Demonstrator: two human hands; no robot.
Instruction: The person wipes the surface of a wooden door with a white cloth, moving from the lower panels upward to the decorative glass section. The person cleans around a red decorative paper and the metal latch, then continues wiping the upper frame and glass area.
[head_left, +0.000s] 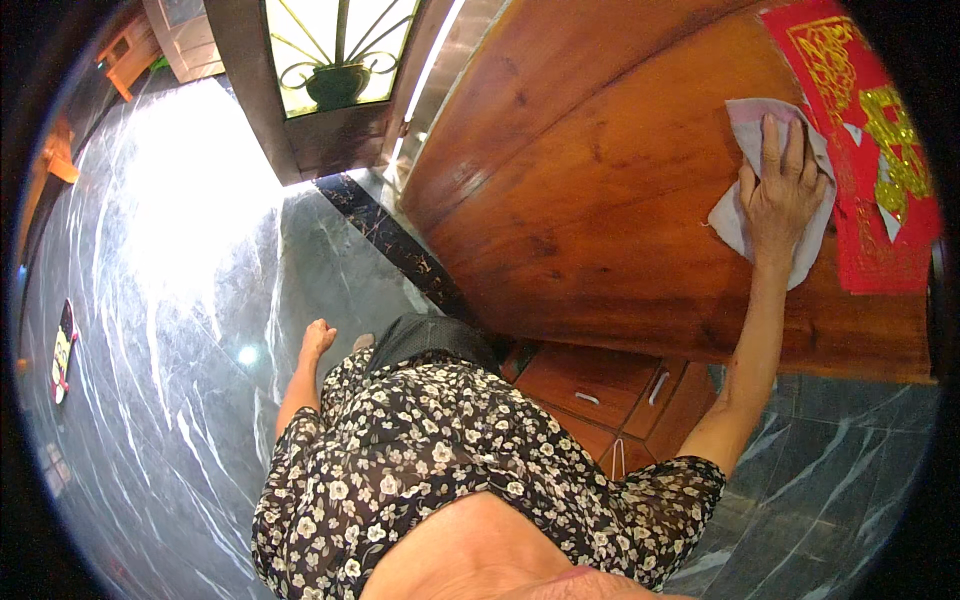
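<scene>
My right hand (784, 176) lies spread over a pale grey cleaning cloth (731, 217), pressing it against a broad varnished wooden panel (585, 172). The cloth has a pinkish patch at its top, and its edges stick out around my fingers. Just to the right of it, a red paper decoration (855, 187) with gold patterns is on the wood; white torn-looking patches show among the gold. My left hand (320, 337) hangs low at my side over the floor, fingers curled, with nothing visible in it.
Below the panel stands a wooden cabinet (592, 375) with pale handles. A dark-framed door (337, 142) with a metal grille is at the top. Grey marbled floor (172, 360) spreads to the left, with a skateboard-shaped object (63, 352) near the rim. Orange wooden furniture (131, 49) is upper left.
</scene>
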